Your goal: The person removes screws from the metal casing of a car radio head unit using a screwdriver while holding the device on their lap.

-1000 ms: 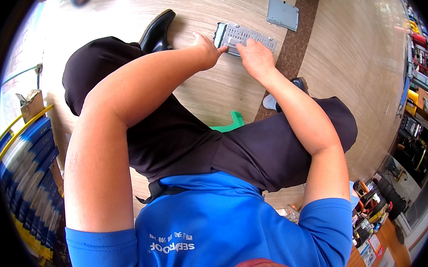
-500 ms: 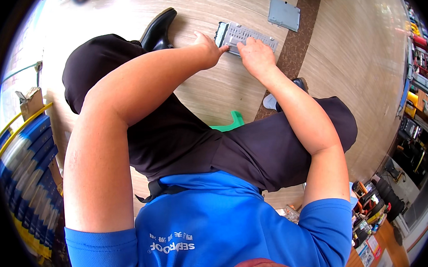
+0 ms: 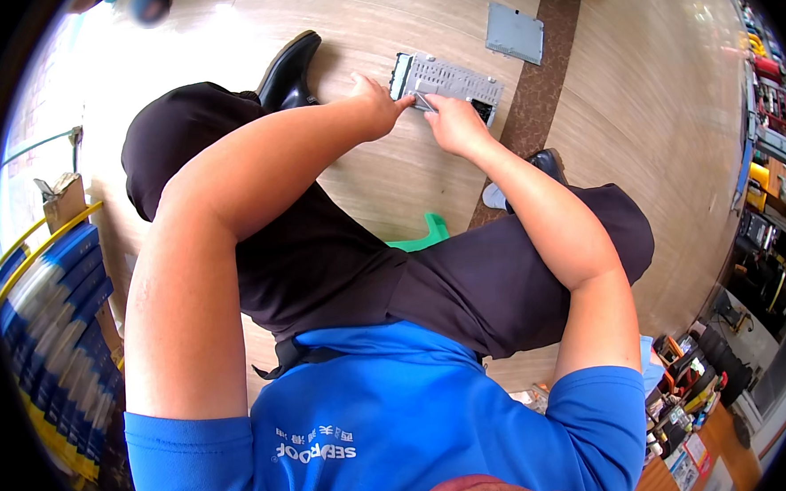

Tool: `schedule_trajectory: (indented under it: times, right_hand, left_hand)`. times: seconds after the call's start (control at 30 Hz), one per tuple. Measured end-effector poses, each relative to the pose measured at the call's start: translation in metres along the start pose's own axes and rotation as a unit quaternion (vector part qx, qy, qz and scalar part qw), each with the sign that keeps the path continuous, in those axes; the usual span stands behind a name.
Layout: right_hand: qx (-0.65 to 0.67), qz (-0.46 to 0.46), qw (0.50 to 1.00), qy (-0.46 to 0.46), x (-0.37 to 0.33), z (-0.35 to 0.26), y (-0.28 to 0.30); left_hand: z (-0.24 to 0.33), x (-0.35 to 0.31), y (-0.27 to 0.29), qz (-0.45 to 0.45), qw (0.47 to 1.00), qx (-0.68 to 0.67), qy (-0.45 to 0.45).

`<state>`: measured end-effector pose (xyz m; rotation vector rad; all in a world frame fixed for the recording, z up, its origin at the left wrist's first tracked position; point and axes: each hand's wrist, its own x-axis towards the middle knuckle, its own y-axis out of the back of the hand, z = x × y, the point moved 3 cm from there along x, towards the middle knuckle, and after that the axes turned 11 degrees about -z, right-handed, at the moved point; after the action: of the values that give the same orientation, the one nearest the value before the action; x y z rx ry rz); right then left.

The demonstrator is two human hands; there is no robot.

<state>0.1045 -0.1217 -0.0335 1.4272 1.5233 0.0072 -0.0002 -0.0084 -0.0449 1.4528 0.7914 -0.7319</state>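
Observation:
On the floor ahead lies a box-shaped device with a slotted grey metal casing (image 3: 451, 75) and a pale green front strip at its left end. A dark opening shows at its near right corner. My left hand (image 3: 375, 106) is open, thumb raised apart, with a finger reaching to the casing's near left corner. Close beside that fingertip, my right hand (image 3: 455, 122) is closed in a pinch around a thin, dark, pointed tool (image 3: 423, 102). The tool's tip is at the device's near edge; its exact kind is too small to make out.
A flat grey metal plate (image 3: 515, 34) lies beyond the device, next to a brown floor strip (image 3: 540, 87). Under my legs sits a green stool edge (image 3: 425, 235). Blue boxes on a yellow rack (image 3: 56, 343) stand left; cluttered shelves (image 3: 773, 110) line the right.
My right hand has moved left and nearer along the device, exposing the dark opening at its right corner. The thin tool now shows. My left hand stays at the left corner.

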Motion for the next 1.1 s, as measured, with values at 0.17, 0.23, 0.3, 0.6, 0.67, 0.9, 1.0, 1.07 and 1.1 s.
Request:
schedule_trajectory:
  times: [0.17, 0.23, 0.3, 0.6, 0.67, 0.9, 1.0, 1.07, 1.1]
  right_hand:
    - [-0.133, 0.000, 0.991, -0.008, -0.012, -0.007, 0.017]
    - [-0.207, 0.024, 0.977, 0.041, -0.008, -0.002, 0.017]
    - [-0.218, 0.033, 0.974, 0.047, -0.006, 0.001, 0.016]
    - [-0.275, 0.028, 0.960, 0.045, -0.006, -0.008, 0.022]
    - [-0.284, 0.021, 0.958, 0.041, -0.004, -0.007, 0.023]
    - [-0.318, -0.012, 0.948, 0.022, -0.002, -0.018, 0.022]
    - [-0.203, -0.027, 0.979, 0.001, 0.002, -0.009, 0.012]
    - [-0.130, -0.014, 0.991, -0.001, 0.006, 0.003, 0.003]
    - [-0.038, -0.020, 0.999, -0.020, 0.009, 0.011, -0.001]
  left_hand:
    - [0.000, -0.001, 0.003, -0.011, 1.000, -0.003, 0.003]
    - [0.001, 0.001, 0.003, -0.012, 1.000, 0.000, 0.003]
    - [0.001, 0.002, 0.002, -0.014, 1.000, 0.006, 0.004]
    - [0.000, 0.001, 0.001, -0.009, 1.000, 0.001, 0.004]
    - [0.000, -0.001, 0.002, -0.009, 1.000, 0.002, 0.002]
    - [-0.002, -0.006, 0.004, -0.017, 1.000, -0.005, 0.004]
    - [-0.001, -0.006, 0.005, -0.016, 1.000, 0.000, 0.004]
    - [0.000, -0.006, 0.007, -0.013, 1.000, 0.001, 0.002]
    - [0.001, -0.005, 0.009, -0.012, 1.000, 0.002, -0.001]
